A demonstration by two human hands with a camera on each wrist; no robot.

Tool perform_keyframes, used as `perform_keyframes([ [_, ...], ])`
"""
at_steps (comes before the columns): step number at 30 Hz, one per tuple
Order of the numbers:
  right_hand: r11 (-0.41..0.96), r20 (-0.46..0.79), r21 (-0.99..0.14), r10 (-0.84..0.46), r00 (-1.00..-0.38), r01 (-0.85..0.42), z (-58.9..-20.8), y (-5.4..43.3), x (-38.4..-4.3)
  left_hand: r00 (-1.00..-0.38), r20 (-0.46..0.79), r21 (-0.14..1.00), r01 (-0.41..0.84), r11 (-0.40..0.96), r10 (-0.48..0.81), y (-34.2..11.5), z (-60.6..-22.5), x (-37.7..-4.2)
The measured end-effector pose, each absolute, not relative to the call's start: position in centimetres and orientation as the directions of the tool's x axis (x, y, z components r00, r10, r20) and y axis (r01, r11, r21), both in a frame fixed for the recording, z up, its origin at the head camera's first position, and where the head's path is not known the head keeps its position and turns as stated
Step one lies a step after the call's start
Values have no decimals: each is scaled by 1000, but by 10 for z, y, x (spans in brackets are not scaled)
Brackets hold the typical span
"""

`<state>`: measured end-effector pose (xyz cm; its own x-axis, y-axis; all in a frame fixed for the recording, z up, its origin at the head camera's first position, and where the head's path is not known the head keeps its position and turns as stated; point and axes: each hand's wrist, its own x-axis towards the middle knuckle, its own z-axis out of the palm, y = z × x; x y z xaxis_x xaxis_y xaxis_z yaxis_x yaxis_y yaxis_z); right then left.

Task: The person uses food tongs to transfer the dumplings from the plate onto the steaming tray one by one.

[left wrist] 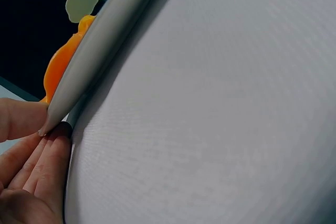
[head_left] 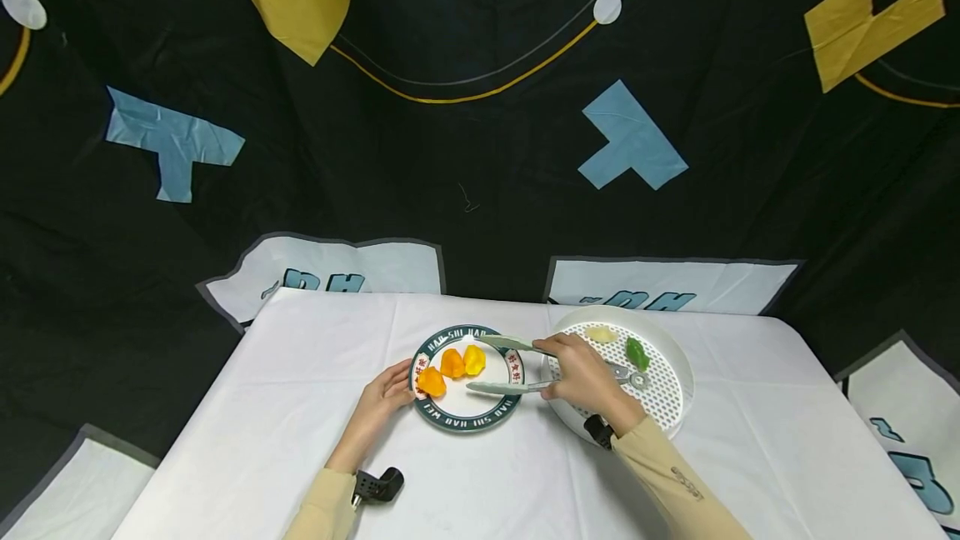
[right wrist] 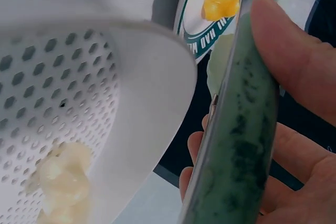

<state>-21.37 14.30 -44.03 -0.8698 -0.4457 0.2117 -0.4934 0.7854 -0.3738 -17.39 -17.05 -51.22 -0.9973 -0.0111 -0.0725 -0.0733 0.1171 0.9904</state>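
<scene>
My left hand [head_left: 381,400] pinches the left rim of a white plate [head_left: 467,422] with a green lettered border; in the left wrist view the thumb lies over the rim and the fingers are below it. Two orange pieces [head_left: 431,382] and a yellow piece [head_left: 474,360], perhaps bell pepper, lie on the plate's left half. In my right hand [head_left: 588,377] are tongs [head_left: 498,388] with pale green tips, spread apart over the plate's right side. The right wrist view shows the thumb and fingers on the tongs' green handle [right wrist: 236,156].
Right of the plate stands a white perforated basket [head_left: 681,365], partly under my right hand and the tongs. It holds a green piece [head_left: 637,353] and a pale yellow piece [head_left: 601,334]. A white cloth covers the table [head_left: 465,490]; a dark curtain [head_left: 480,173] hangs behind.
</scene>
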Motion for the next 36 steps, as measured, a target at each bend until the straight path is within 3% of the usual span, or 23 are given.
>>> perform_keyframes([
  [7, 790, 188, -375, -449, -874, -486, -440, 136, -219, -997, -71, 991, -72, 110, -11, -171, -514, -175],
  [12, 789, 179, -369, -458, -871, -491, -442, 133, -223, -1000, 4, 992, 3, 130, -9, -171, -519, -175],
  [23, 795, 145, -378, -456, -878, -475, -441, 127, -225, -998, -56, 991, -58, 124, -22, -171, -514, -175],
  [36, 775, 256, -399, -418, -871, -489, -445, 137, -219, -997, -74, 992, -75, 98, -11, -170, -512, -173],
])
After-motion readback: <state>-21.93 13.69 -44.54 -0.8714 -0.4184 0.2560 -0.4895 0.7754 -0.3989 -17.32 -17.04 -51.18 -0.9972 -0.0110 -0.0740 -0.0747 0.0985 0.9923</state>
